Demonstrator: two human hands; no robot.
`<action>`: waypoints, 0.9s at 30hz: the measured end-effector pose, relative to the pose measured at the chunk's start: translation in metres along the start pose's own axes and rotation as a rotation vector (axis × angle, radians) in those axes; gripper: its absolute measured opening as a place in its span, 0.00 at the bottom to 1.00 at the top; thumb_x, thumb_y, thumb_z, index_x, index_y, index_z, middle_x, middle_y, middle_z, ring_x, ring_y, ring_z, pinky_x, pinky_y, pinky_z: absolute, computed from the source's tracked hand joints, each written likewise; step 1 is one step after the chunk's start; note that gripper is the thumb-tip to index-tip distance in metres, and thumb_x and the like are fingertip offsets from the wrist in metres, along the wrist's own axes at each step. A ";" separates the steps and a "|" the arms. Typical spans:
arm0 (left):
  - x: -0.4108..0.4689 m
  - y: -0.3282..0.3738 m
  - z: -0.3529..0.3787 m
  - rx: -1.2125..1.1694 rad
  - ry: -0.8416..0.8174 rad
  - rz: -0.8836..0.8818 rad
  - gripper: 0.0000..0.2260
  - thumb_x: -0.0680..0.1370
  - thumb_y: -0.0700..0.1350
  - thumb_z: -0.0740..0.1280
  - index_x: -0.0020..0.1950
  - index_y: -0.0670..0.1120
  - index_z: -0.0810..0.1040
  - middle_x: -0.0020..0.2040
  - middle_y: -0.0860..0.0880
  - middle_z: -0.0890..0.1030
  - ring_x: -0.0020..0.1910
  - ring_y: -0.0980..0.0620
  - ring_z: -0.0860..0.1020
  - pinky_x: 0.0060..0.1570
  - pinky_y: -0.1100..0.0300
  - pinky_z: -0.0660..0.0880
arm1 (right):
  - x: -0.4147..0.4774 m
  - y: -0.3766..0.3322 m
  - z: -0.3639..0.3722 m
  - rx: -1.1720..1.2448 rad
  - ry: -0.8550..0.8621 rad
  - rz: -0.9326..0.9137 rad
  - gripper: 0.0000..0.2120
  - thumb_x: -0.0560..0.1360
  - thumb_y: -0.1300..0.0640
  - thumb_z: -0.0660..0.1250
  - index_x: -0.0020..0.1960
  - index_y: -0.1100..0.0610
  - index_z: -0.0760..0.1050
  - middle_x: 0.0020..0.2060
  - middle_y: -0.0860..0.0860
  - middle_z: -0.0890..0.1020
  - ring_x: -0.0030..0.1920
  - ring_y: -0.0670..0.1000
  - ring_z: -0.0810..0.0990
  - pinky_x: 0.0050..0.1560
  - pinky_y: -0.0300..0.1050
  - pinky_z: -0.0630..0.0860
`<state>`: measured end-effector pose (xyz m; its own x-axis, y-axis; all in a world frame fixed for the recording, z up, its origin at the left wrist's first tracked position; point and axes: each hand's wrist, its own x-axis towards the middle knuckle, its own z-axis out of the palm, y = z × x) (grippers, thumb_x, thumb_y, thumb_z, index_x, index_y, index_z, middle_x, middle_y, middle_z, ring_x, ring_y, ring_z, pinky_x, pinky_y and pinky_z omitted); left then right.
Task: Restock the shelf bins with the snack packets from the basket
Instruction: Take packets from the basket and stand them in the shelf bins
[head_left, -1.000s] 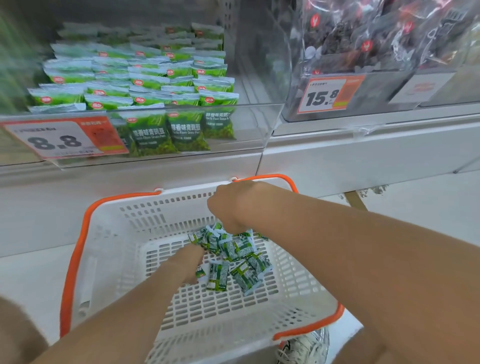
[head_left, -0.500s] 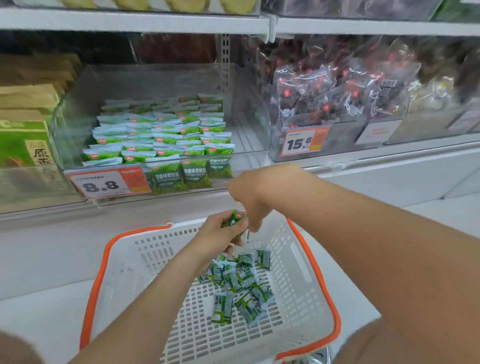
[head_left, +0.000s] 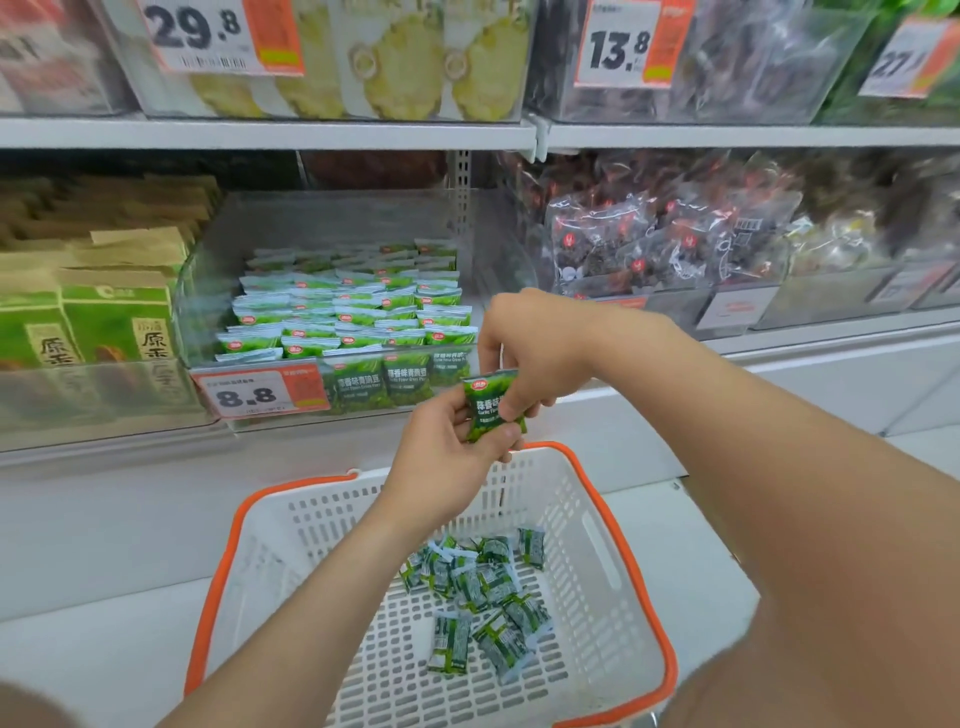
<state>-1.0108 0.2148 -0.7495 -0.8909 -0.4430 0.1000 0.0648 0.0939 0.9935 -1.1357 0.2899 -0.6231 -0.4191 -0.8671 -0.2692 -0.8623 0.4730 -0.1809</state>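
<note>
The left hand and right hand had risen from the basket to above its far rim, together pinching one packet. The bin beyond the basket awaited it (other packets lay in the basket).

Over the clear bin, open room reaches up to the shelf board; its front wall and price tag block lower entry.

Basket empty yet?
No: a heap of green packets lies on the bottom of the basket, below the single packet held by the left hand and right hand.
</note>
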 end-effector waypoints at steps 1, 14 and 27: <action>0.001 0.001 -0.001 0.003 0.018 0.000 0.16 0.79 0.35 0.74 0.59 0.50 0.75 0.41 0.52 0.86 0.44 0.46 0.87 0.45 0.54 0.82 | -0.001 -0.001 -0.002 0.009 0.007 -0.004 0.18 0.69 0.58 0.83 0.51 0.53 0.76 0.30 0.51 0.86 0.30 0.49 0.86 0.36 0.44 0.82; 0.034 0.028 -0.065 0.962 0.476 0.566 0.12 0.72 0.36 0.70 0.52 0.49 0.76 0.50 0.52 0.78 0.53 0.46 0.75 0.53 0.52 0.66 | 0.024 0.003 -0.010 0.039 0.611 0.015 0.16 0.80 0.52 0.71 0.65 0.54 0.77 0.59 0.55 0.82 0.63 0.63 0.75 0.63 0.55 0.71; 0.043 0.037 -0.079 1.425 0.122 0.203 0.05 0.78 0.47 0.65 0.53 0.53 0.77 0.53 0.54 0.79 0.56 0.48 0.75 0.54 0.48 0.62 | 0.071 -0.009 -0.009 0.020 0.104 0.171 0.10 0.79 0.64 0.63 0.54 0.63 0.82 0.43 0.57 0.87 0.35 0.52 0.86 0.38 0.46 0.85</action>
<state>-1.0112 0.1283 -0.7036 -0.8732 -0.3791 0.3063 -0.3763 0.9238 0.0704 -1.1601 0.2226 -0.6320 -0.5868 -0.7850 -0.1986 -0.7709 0.6166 -0.1598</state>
